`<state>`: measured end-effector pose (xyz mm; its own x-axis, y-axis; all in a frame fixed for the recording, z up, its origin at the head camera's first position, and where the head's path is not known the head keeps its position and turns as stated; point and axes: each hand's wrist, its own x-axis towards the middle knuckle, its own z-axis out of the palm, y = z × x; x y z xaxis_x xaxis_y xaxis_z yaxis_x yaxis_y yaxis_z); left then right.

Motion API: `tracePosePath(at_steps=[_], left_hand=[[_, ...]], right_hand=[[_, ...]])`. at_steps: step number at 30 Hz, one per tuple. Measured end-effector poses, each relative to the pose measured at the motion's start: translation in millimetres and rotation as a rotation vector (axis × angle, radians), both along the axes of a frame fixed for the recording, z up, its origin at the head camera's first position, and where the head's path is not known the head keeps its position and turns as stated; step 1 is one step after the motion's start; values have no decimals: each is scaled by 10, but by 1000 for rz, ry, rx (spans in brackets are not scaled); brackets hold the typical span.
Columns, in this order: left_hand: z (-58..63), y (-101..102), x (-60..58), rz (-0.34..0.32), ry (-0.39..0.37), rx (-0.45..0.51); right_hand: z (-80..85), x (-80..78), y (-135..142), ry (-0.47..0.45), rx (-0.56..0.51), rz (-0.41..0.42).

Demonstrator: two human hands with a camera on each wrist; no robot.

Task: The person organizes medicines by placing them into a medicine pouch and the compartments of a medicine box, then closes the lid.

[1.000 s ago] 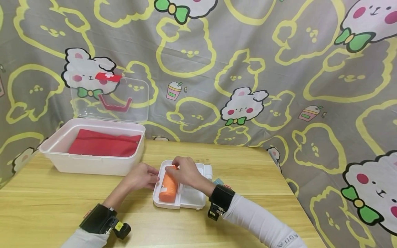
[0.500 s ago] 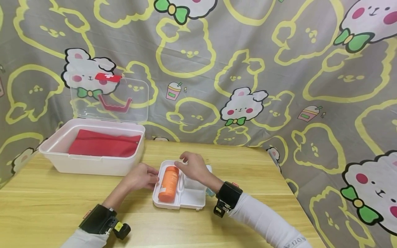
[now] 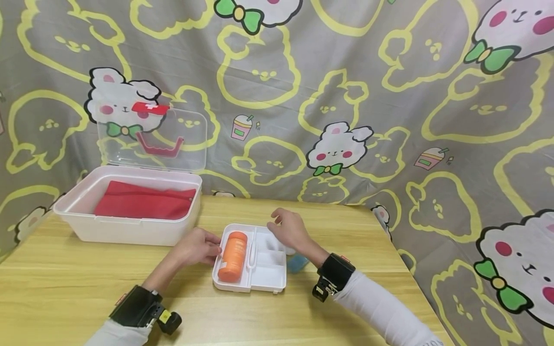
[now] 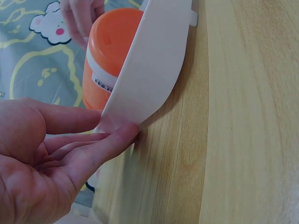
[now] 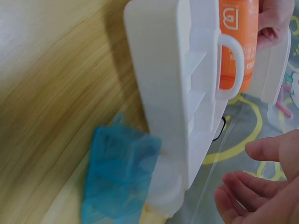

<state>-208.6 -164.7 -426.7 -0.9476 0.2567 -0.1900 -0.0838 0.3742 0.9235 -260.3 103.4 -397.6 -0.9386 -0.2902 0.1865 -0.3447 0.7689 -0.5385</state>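
An open white plastic case [image 3: 268, 278] with several compartments lies on the table. An orange bottle [image 3: 233, 257] lies in its left half. At the case's left edge, my left hand [image 3: 196, 248] pinches the wall; thumb and fingers sit on either side of it in the left wrist view. My right hand [image 3: 292, 230] hovers over the far right corner of the case, fingers loosely bent, holding nothing. In the right wrist view, a translucent blue pill box [image 5: 119, 175] lies beside the case, near a white rounded thing [image 5: 166, 186] whose kind I cannot tell.
A larger white box [image 3: 134, 230] stands at the back left, its clear lid [image 3: 190, 120] raised with a red handle. Inside lies a red zipped pouch [image 3: 144, 199]. A patterned curtain [image 3: 268, 96] hangs behind the wooden table [image 3: 337, 298].
My right hand has let go of the orange bottle and moved right, away from it. The bottle now lies in the case's left half. My left hand stays at the case's edge.
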Motion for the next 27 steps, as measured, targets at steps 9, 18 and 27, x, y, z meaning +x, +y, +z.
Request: tracePosePath(at_steps=[9, 18, 27], left_hand=[[15, 10, 11, 4, -10, 7], [25, 12, 12, -1, -16, -3], [26, 14, 14, 4, -15, -7]], right_hand=[[-23, 28, 292, -28, 2, -67], [-41, 65, 514, -75, 37, -102], [24, 126, 654, -180, 124, -59]])
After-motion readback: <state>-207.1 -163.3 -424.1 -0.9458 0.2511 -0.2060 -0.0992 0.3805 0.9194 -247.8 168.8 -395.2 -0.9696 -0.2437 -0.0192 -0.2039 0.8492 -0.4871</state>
